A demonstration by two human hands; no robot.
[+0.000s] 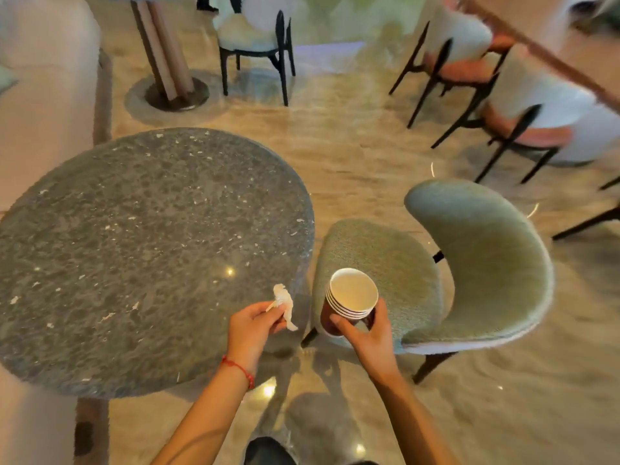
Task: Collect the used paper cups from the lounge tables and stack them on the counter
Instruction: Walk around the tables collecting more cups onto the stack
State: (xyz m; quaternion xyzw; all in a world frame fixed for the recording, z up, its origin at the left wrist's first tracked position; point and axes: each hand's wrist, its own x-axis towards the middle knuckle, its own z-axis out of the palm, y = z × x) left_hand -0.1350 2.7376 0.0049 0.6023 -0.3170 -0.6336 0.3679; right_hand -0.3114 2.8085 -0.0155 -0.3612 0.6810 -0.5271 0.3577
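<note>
My right hand (pixel 367 337) grips a stack of several nested paper cups (pixel 350 302), brown outside and white inside, held upright over the gap between the round table and a green chair. The top cup looks empty. My left hand (pixel 250 325) pinches a crumpled white napkin (pixel 283 305) just above the near right edge of the round grey stone table (pixel 134 250). No cups stand on this table top.
A green upholstered chair (pixel 469 270) stands close on the right of the table. Black-legged chairs (pixel 503 105) line the far right, another chair (pixel 258 45) and a table pedestal (pixel 167 62) stand at the back. A pale sofa (pixel 43 95) borders the left. Glossy marble floor lies between.
</note>
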